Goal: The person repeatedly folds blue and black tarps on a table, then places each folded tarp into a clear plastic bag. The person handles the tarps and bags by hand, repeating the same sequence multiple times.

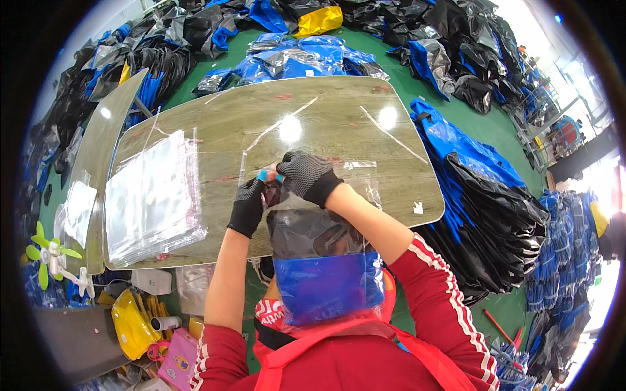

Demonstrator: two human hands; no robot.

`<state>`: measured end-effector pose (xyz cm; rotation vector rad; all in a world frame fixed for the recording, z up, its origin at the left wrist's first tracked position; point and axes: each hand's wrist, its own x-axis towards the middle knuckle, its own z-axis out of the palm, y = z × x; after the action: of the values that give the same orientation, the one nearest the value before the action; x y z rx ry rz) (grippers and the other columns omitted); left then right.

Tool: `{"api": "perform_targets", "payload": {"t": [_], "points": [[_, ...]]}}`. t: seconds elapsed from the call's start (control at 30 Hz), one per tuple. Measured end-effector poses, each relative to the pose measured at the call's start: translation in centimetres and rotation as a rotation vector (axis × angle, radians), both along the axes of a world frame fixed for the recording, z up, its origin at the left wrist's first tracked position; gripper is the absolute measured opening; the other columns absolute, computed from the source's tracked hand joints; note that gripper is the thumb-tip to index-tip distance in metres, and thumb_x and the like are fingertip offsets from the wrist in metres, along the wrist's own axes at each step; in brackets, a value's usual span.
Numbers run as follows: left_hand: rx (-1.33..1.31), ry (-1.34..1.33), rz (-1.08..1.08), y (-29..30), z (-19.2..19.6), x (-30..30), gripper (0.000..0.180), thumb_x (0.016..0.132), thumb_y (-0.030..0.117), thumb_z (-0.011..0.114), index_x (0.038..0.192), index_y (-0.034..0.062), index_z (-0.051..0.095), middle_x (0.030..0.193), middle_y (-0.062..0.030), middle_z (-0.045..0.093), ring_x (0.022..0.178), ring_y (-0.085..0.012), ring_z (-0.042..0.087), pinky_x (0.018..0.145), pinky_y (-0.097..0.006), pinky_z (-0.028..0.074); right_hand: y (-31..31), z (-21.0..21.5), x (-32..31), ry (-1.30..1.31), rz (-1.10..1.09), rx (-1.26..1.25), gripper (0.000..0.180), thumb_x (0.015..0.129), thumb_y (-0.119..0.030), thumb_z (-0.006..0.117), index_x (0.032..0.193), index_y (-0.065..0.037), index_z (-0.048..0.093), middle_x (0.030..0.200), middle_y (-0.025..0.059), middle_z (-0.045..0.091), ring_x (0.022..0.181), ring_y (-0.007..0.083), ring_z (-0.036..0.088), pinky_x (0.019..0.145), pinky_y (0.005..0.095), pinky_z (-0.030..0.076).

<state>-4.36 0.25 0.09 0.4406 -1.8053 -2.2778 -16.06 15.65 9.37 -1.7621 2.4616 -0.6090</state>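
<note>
Black gloves with grey dotted backs cover my left hand [247,203] and my right hand [305,174]; blue shows at some fingertips. Both hands are closed and meet at the upper left corner of a clear plastic bag [377,195], pinching its film. Inside the bag lies a folded black and blue sheet item [329,287], black part uppermost and blue part hanging over the table's near edge against my body. A stack of clear plastic bags [153,195] lies flat on the table, to the left of my left hand.
The wood-patterned table [391,163] has a rounded right end. Black and blue folded goods [482,215] hang in a thick pile at its right. Blue packed bundles [300,58] lie on the green floor beyond. A small green fan [49,254] stands at the left.
</note>
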Motion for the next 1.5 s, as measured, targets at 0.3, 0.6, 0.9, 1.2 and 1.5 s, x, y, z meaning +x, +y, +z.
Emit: {"api": "perform_targets", "payload": {"t": [0.3,0.6,0.9,1.2,1.5], "points": [[0.031,0.007,-0.027,-0.2,0.8,0.7,0.022,0.094,0.014,0.061,0.109,-0.0008,0.069,0.092,-0.0040,0.068,0.077,-0.0109,0.062,0.070,-0.024,0.051,-0.5,-2.5,-5.2,0.111,-0.106,0.256,0.040,0.084,-0.047,0.062,0.101,-0.011,0.069,0.086,0.0181,0.069,0.081,0.0369,0.068,0.072,0.0473,0.053],[-0.047,-0.122,-0.106,-3.5,-0.2,0.3,0.040,0.098,0.034,0.053,0.119,0.0023,0.063,0.110,-0.0122,0.068,0.084,-0.0199,0.068,0.062,-0.029,0.054,20.9,4.3,-14.3,-0.196,-0.840,-0.149,0.023,0.089,-0.033,0.057,0.091,-0.011,0.064,0.070,0.0076,0.060,0.049,0.0183,0.052,0.045,0.0349,0.041],[0.526,-0.196,-0.280,-5.1,0.8,1.3,0.047,0.099,0.034,0.051,0.135,0.0045,0.048,0.127,-0.0174,0.059,0.100,-0.0283,0.065,0.076,-0.033,0.053,14.8,-6.0,-7.8,-1.716,-0.508,-0.460,0.039,0.093,-0.032,0.064,0.116,-0.001,0.061,0.105,0.0074,0.064,0.100,0.0253,0.068,0.079,0.0309,0.055],[-0.722,0.172,-0.444,-1.3,-0.4,8.4,0.029,0.096,0.010,0.053,0.123,0.0109,0.062,0.152,-0.0154,0.037,0.130,-0.0332,0.048,0.110,-0.044,0.037,23.1,-6.5,0.6,-0.468,-0.153,-0.350,0.025,0.084,-0.010,0.067,0.108,-0.015,0.071,0.144,0.0184,0.047,0.123,0.0344,0.055,0.098,0.0356,0.046],[-1.042,0.280,-0.233,1.1,6.8,3.3,0.042,0.078,-0.005,0.052,0.117,0.0041,0.064,0.126,-0.0159,0.062,0.122,-0.0322,0.055,0.105,-0.040,0.040,21.6,4.9,0.5,-0.159,-0.285,-0.205,0.039,0.074,-0.010,0.064,0.112,-0.013,0.068,0.096,0.0172,0.068,0.091,0.0361,0.064,0.081,0.0420,0.052]]}}
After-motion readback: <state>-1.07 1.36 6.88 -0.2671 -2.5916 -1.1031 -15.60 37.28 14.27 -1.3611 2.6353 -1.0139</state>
